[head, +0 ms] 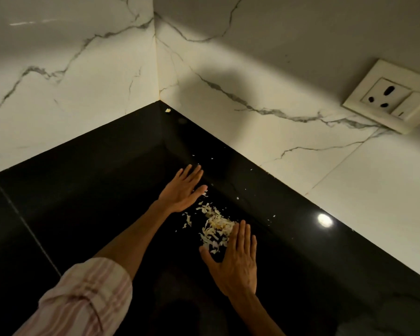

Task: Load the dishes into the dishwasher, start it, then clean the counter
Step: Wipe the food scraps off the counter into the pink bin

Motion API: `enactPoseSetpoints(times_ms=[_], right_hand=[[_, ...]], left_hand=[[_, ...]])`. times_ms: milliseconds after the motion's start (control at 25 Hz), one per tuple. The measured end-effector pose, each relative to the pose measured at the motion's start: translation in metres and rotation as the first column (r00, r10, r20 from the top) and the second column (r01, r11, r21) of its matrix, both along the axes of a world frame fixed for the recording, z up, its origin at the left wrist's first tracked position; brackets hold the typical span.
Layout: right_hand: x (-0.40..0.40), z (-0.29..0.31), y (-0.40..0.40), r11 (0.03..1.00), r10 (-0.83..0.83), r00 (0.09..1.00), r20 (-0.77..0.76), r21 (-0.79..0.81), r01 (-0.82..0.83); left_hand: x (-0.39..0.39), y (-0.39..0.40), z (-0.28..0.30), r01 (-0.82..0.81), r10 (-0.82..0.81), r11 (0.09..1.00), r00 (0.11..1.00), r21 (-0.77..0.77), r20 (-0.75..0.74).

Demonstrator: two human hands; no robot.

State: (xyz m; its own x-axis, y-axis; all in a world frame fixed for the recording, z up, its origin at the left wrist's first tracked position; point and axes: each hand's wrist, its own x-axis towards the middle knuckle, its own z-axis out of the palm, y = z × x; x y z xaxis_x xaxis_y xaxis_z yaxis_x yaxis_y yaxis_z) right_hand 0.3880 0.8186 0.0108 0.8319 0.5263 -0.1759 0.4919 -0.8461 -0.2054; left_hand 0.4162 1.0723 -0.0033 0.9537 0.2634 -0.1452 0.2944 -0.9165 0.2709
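A heap of pale vegetable scraps (215, 227) lies on the black counter (95, 202) near the corner. My left hand (182, 190) lies flat with straight fingers on the counter, just left of and beyond the heap. My right hand (234, 259) is flat too, its fingertips touching the near right side of the heap. Neither hand holds anything. Small crumbs (238, 198) are scattered along the counter by the right wall.
White marble-look walls (83, 93) meet in a corner behind the counter. One stray scrap (167, 110) sits deep in that corner. A wall socket (388, 95) is mounted on the right wall. A lamp's reflection (325, 220) shines on the counter.
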Motion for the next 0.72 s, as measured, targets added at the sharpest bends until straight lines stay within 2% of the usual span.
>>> enactPoseSetpoints(times_ms=[120,280,360,440,480,520,600,720], right_hand=[[0.001,-0.003,-0.002,1.0,0.009,1.0,0.004,0.019,-0.009],[0.001,-0.007,-0.005,0.999,0.032,0.999,0.02,0.025,-0.032],[0.002,-0.009,-0.01,0.994,0.035,0.999,0.019,0.099,-0.036],[0.001,-0.011,-0.014,0.982,0.015,1.0,-0.002,0.19,-0.014],[0.001,-0.011,-0.015,0.975,0.0,1.0,-0.01,0.22,0.002],[0.002,-0.011,-0.012,0.971,-0.014,1.0,-0.012,0.239,0.016],[0.012,-0.01,0.0,0.967,-0.013,1.0,-0.017,0.253,0.016],[0.03,-0.009,0.033,0.968,0.133,0.991,-0.014,0.217,-0.127]], left_hand=[[-0.015,-0.03,-0.001,0.127,-0.127,0.992,0.992,-0.021,0.013],[-0.055,-0.086,0.002,0.116,-0.099,0.97,0.991,-0.215,0.087],[-0.076,-0.105,0.005,0.03,0.073,0.894,0.974,-0.447,0.212],[-0.094,-0.113,0.005,-0.034,0.362,0.701,0.877,-0.712,0.315],[-0.099,-0.116,0.004,-0.031,0.465,0.615,0.822,-0.788,0.33],[-0.102,-0.117,0.004,-0.027,0.519,0.564,0.789,-0.825,0.329],[-0.1,-0.117,0.002,-0.041,0.554,0.527,0.774,-0.849,0.307],[-0.095,-0.115,0.001,-0.05,0.61,0.473,0.739,-0.879,0.286]])
